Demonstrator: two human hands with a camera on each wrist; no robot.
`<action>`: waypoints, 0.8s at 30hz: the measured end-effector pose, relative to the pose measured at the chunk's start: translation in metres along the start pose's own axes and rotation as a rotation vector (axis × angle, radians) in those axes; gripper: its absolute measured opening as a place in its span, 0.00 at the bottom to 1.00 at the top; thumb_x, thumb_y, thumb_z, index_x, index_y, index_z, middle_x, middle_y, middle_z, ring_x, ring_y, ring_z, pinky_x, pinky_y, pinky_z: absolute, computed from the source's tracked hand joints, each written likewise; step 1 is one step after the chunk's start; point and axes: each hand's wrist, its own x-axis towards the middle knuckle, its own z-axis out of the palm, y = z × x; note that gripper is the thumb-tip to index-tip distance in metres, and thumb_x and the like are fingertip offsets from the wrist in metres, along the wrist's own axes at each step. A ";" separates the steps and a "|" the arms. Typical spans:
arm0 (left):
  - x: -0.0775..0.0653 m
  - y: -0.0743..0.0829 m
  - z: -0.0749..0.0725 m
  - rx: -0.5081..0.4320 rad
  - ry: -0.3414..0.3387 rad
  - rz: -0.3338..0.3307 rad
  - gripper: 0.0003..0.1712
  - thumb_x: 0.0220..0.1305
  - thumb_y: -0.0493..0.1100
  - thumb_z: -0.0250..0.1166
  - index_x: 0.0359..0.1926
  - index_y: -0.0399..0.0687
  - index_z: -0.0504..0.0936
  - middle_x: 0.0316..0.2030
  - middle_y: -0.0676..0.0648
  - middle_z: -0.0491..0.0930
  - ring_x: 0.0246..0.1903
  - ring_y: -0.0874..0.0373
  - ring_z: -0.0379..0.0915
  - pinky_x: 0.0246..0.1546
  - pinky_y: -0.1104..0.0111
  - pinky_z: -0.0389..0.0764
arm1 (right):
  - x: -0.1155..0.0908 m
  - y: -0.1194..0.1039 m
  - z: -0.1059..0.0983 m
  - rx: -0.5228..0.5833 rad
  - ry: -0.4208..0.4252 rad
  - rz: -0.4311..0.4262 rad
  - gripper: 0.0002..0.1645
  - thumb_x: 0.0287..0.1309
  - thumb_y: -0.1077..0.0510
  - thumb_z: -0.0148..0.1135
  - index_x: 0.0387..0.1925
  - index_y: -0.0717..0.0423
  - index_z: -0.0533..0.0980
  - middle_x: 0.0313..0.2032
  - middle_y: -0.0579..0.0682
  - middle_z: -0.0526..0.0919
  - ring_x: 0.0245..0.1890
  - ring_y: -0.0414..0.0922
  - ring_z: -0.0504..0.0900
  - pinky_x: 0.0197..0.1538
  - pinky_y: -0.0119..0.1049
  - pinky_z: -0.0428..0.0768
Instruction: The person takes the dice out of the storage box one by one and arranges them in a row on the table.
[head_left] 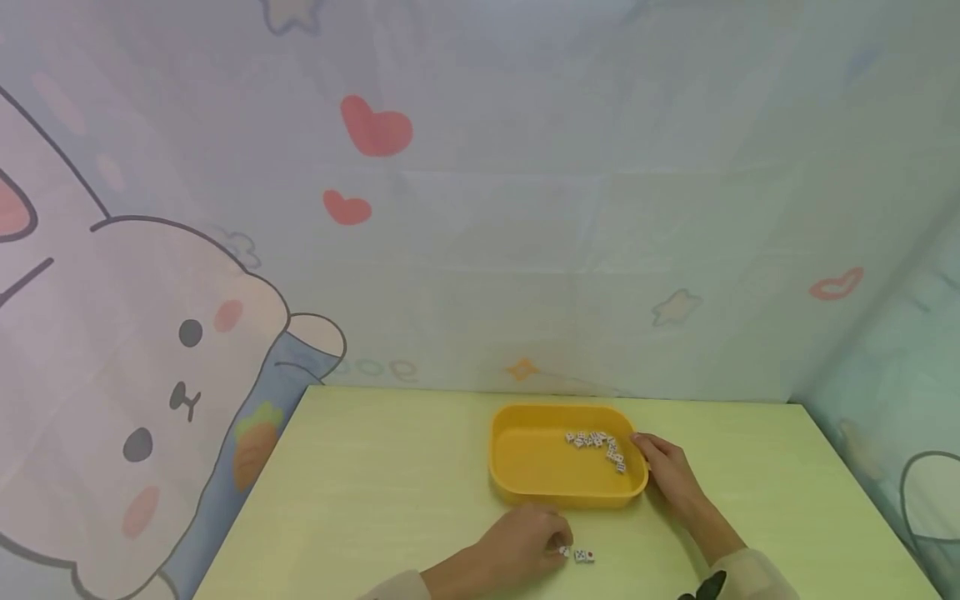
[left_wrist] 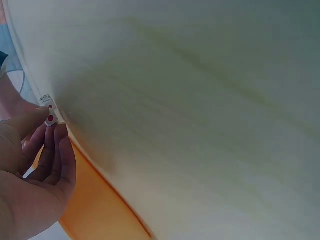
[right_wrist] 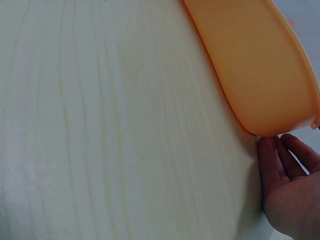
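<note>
My left hand (head_left: 527, 537) is in front of the yellow tray, pinching a white die (left_wrist: 51, 119) between thumb and fingertips. Just right of those fingers, two white dice (head_left: 584, 556) lie side by side on the table, one showing a red pip. At the tray's right end, my right hand (head_left: 672, 473) holds the rim of the yellow tray (head_left: 566, 502). In the right wrist view its fingers (right_wrist: 270, 155) lie against the outer wall; the thumb is hidden there. Several white dice (head_left: 597, 440) sit inside the tray, gathered toward its far right side.
The pale yellow-green wood-grain table (head_left: 390, 467) extends to both sides of the tray. Behind it hangs a pale curtain (head_left: 525, 250) printed with hearts and a large rabbit. A similar sheet (head_left: 892, 400) closes the right side.
</note>
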 end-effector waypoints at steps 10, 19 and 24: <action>0.003 0.002 0.007 0.015 0.012 -0.021 0.06 0.62 0.44 0.78 0.40 0.58 0.90 0.32 0.66 0.78 0.32 0.77 0.68 0.37 0.82 0.73 | 0.001 0.001 0.000 0.013 0.000 -0.002 0.42 0.81 0.38 0.52 0.75 0.69 0.65 0.74 0.67 0.67 0.72 0.56 0.69 0.53 0.25 0.80; 0.003 0.003 0.007 0.002 0.000 -0.045 0.06 0.62 0.44 0.78 0.39 0.58 0.90 0.31 0.66 0.77 0.31 0.77 0.68 0.36 0.82 0.73 | -0.001 0.001 0.001 -0.005 -0.004 -0.015 0.42 0.81 0.38 0.51 0.75 0.69 0.65 0.75 0.68 0.67 0.74 0.58 0.67 0.54 0.24 0.78; 0.005 0.002 0.008 0.021 -0.003 -0.041 0.07 0.62 0.46 0.78 0.41 0.59 0.90 0.32 0.66 0.78 0.32 0.78 0.69 0.37 0.82 0.73 | 0.001 0.002 0.000 0.000 -0.007 -0.007 0.42 0.81 0.38 0.51 0.76 0.70 0.64 0.75 0.68 0.65 0.75 0.59 0.66 0.56 0.24 0.78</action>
